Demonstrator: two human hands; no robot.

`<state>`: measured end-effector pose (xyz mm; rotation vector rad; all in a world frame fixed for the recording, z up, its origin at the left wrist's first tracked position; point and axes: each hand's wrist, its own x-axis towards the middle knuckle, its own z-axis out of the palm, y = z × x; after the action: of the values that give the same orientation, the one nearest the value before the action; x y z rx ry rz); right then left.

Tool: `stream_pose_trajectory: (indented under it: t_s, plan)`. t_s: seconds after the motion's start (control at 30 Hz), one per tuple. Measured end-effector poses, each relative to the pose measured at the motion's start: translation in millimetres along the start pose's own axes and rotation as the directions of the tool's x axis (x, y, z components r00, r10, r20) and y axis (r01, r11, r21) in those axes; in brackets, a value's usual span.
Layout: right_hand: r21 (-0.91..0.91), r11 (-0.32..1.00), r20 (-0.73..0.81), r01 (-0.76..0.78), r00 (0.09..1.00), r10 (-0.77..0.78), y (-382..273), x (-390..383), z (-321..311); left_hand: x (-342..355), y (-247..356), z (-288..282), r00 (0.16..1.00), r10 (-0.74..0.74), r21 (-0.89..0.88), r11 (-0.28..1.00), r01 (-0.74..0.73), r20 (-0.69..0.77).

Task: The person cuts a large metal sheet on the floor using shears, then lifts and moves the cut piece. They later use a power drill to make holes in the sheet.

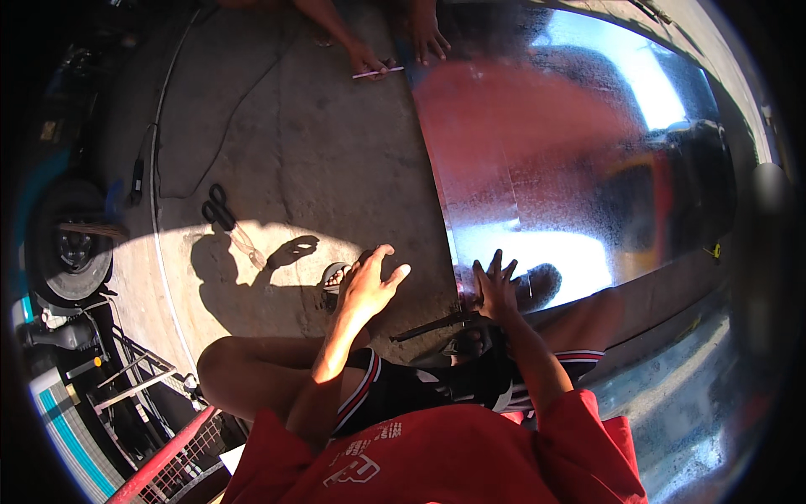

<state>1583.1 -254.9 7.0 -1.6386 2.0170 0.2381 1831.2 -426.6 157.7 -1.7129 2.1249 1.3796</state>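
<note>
A large shiny metal sheet [579, 181] lies on the concrete floor to the right. My right hand [497, 291] rests at its near left corner with the fingers spread. My left hand [369, 284] is raised over the floor left of the sheet, thumb and fingers apart, with nothing in it. At the sheet's far left corner, another person's hand [368, 60] holds a thin pale pen-like stick [378, 74]; that person's other hand [428, 40] lies flat by the edge. A dark narrow bar [430, 326] is on the floor between my feet.
Black-handled snips [220, 210] lie on the floor to the left, near dark cables [220, 147] and a long pale line or cord [156, 210]. A wheel [71, 244] and a red-railed mesh frame [164, 454] stand at the left edge. Another bluish sheet [672, 403] is at lower right.
</note>
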Motion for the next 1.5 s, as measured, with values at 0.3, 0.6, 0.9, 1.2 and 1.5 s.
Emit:
stream_pose_trajectory:
  t_s: [0.3,0.6,0.9,1.2,1.5]
  plan:
    - [-0.021,1.0,0.006,-0.018,1.0,0.018,1.2,-0.3,3.9,5.9,-2.6,5.5,0.999,-0.016,0.013,1.0,0.016,0.036]
    - [0.01,1.0,-0.01,-0.008,1.0,0.008,0.8,-1.9,0.2,6.7,-0.8,5.2,0.999,-0.022,0.015,1.0,0.021,0.039]
    - [-0.023,0.999,0.006,-0.022,1.0,0.022,0.4,-0.6,-0.1,3.6,-0.3,7.4,1.0,-0.01,0.014,1.0,0.01,-0.015]
    - [-0.005,1.0,0.012,-0.02,1.0,0.02,1.3,0.5,1.9,1.0,4.0,6.8,0.999,-0.037,0.032,0.999,0.037,-0.001]
    - [0.011,1.0,0.02,-0.027,0.999,0.027,0.0,0.2,-1.0,1.8,2.6,8.4,1.0,-0.016,0.054,0.998,0.016,0.011]
